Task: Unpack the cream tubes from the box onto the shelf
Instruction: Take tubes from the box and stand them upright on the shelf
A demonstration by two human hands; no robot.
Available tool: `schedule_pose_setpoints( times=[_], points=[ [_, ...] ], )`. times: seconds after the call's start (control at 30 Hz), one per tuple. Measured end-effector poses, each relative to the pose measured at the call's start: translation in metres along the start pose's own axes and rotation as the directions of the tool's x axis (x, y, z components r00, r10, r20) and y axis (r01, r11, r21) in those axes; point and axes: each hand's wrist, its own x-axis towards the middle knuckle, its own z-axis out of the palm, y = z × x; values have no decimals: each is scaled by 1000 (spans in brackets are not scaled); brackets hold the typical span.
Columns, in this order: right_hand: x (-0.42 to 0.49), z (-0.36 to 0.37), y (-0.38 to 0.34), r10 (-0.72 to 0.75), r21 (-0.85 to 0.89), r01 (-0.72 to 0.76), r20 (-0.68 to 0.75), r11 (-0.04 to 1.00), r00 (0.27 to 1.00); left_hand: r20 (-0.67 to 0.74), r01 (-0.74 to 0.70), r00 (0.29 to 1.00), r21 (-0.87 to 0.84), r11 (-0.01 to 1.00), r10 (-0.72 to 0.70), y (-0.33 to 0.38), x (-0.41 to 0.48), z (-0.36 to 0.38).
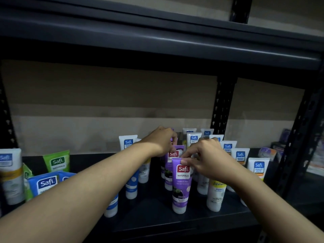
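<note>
Head view: right fingers [185,161] pinch front purple tube [181,186] top.

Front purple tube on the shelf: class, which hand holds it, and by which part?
The right hand pinches the front purple tube at its flat top edge, thumb in front. The tube stands upright, cap down, on the shelf.

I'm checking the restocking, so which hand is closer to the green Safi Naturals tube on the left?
Left. The left hand is at the purple tubes mid-shelf, right of the green Safi Naturals tube; the right hand, pinching the front purple tube, is farther right.
</note>
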Motion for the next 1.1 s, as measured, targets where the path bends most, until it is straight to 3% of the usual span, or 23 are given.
schedule_pose_setpoints(
  times=[0.53,1.1],
  points=[
    [-1,2,3,8,-54,-5,57,999,998,-2,-70,998,9,997,70,-3,1,0],
    [-4,1,1,-16,-57,20,65,998,998,-4,-37,999,15,999,37,-4,1,3]
  ],
)
